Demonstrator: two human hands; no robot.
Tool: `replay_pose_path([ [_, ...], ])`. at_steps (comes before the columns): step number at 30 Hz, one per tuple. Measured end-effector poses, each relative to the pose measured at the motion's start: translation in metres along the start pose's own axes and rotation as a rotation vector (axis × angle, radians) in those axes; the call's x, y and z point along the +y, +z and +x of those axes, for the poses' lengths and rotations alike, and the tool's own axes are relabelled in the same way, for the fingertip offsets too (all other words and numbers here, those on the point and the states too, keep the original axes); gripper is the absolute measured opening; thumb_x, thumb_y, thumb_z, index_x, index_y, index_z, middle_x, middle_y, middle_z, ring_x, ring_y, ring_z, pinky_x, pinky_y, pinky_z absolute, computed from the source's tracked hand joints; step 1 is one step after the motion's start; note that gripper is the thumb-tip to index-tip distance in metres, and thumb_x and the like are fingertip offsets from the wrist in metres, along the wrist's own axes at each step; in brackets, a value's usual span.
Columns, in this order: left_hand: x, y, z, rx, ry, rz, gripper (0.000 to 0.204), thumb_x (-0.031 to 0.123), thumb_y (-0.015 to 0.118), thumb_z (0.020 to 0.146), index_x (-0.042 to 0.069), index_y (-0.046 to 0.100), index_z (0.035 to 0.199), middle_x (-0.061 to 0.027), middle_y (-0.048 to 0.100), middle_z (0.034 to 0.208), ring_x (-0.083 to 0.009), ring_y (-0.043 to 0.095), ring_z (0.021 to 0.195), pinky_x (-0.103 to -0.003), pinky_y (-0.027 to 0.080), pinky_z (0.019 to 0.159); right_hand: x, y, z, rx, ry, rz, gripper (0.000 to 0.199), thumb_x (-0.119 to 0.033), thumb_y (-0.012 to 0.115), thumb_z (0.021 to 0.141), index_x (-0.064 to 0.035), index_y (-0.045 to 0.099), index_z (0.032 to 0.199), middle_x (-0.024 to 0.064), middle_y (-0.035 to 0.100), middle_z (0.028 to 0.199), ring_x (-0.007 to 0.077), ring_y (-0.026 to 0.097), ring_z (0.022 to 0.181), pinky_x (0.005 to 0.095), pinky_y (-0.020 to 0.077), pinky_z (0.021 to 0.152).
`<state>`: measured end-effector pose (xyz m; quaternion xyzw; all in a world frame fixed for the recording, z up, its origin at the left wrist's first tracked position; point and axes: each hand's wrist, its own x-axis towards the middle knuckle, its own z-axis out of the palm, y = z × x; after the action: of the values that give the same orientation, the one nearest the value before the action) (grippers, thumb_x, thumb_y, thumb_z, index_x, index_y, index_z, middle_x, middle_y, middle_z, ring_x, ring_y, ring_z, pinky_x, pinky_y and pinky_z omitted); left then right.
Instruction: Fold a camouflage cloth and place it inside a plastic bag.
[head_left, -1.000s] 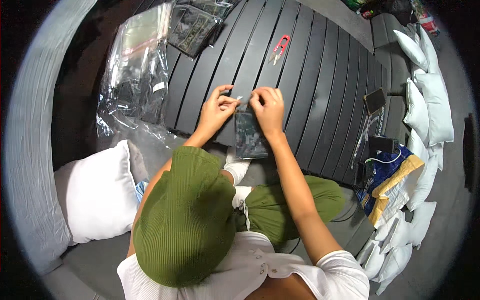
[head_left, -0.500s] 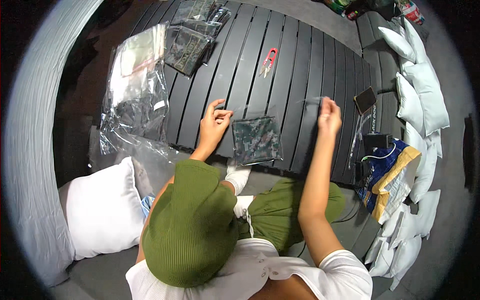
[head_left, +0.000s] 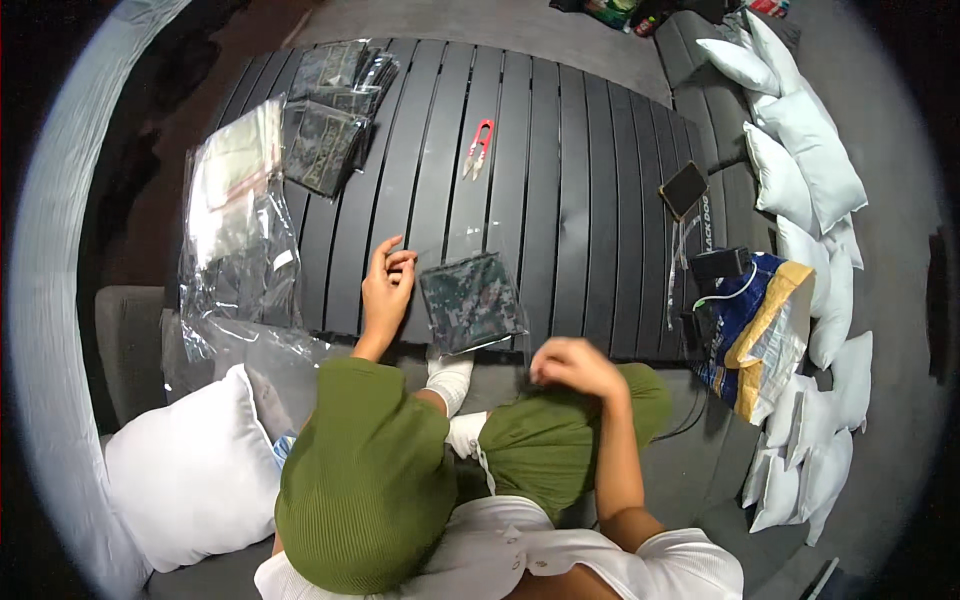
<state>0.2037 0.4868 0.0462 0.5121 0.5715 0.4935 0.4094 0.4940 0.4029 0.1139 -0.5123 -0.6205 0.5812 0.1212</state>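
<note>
A folded camouflage fabric piece [head_left: 470, 303] lies in a clear plastic bag near the table's front edge. Its transparent flap [head_left: 470, 238] stretches away from me past the fabric. My left hand [head_left: 388, 290] rests beside the bag's left side, fingers loosely bent and apart, holding nothing I can see. Over my right knee, just off the table edge, my right hand [head_left: 580, 367] has its fingers curled together; whatever they may hold is hidden. Red-handled thread snips [head_left: 478, 150] lie on the table beyond the bag.
At the back left sit several bagged camouflage packets [head_left: 325, 150], with a pile of clear plastic bags [head_left: 235, 210] nearer me. A dark phone-like slab [head_left: 683, 190], a black box [head_left: 720, 263] with a white cable and a blue-yellow bag [head_left: 765, 335] are at the right. White pillows [head_left: 815, 160] line the seat.
My right hand has swung left and toward me, from over the table's right side to above my knee. The whole view has shifted; the bagged fabric looks slightly turned.
</note>
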Motion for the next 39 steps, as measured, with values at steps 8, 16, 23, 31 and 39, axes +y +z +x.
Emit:
replay_pose_path([
  [8,0.0,-0.001,0.001,-0.024,0.035,0.022,0.033,0.001,0.054,0.085,0.001,0.046,0.117,-0.007,0.061,0.093,-0.0058,0.053,0.077,-0.017,0.043,0.062,0.044,0.103,0.004,0.352,0.001,-0.513,0.012,-0.006,0.054,0.075,0.0061,0.056,0.074,0.0226,0.055,0.092,0.0395,0.059,0.072,0.044,0.0494,0.067],
  [16,-0.002,-0.004,0.001,-0.028,0.036,0.033,0.03,0.004,0.054,0.086,0.001,0.047,0.115,-0.006,0.061,0.093,-0.0069,0.054,0.077,-0.018,0.044,0.064,0.044,0.113,0.018,0.244,0.085,-0.666,0.047,-0.022,0.056,0.079,0.0084,0.044,0.113,0.0239,0.05,0.109,0.0383,0.047,0.105,0.0441,0.0337,0.094],
  [23,-0.011,-0.004,0.003,-0.039,0.057,0.057,0.03,0.005,0.054,0.086,0.001,0.047,0.115,-0.0059,0.061,0.092,-0.0069,0.054,0.078,-0.019,0.044,0.064,0.031,0.093,0.023,-0.103,0.177,-0.455,0.063,-0.046,0.048,0.083,-0.0043,0.039,0.129,0.0291,0.041,0.126,0.0416,0.036,0.119,0.0456,0.0234,0.102],
  [31,-0.021,-0.011,0.01,-0.125,-0.12,-0.179,0.031,0.007,0.055,0.086,0.0,0.047,0.115,-0.005,0.06,0.092,-0.0085,0.056,0.08,-0.022,0.048,0.07,0.023,0.095,0.024,-0.321,0.088,-0.519,0.06,-0.053,0.046,0.084,-0.0162,0.04,0.131,0.0192,0.031,0.138,0.045,0.026,0.125,0.0514,0.0168,0.105],
  [39,-0.01,-0.035,0.012,-0.295,-0.254,-0.272,0.041,0.005,0.057,0.083,0.001,0.044,0.121,-0.01,0.057,0.108,-0.0114,0.055,0.092,-0.024,0.047,0.078,-0.022,0.024,0.028,-0.518,-0.22,-0.173,0.041,-0.029,0.051,0.086,-0.0084,0.048,0.122,0.0129,0.053,0.12,0.0275,0.048,0.113,0.0349,0.036,0.096],
])
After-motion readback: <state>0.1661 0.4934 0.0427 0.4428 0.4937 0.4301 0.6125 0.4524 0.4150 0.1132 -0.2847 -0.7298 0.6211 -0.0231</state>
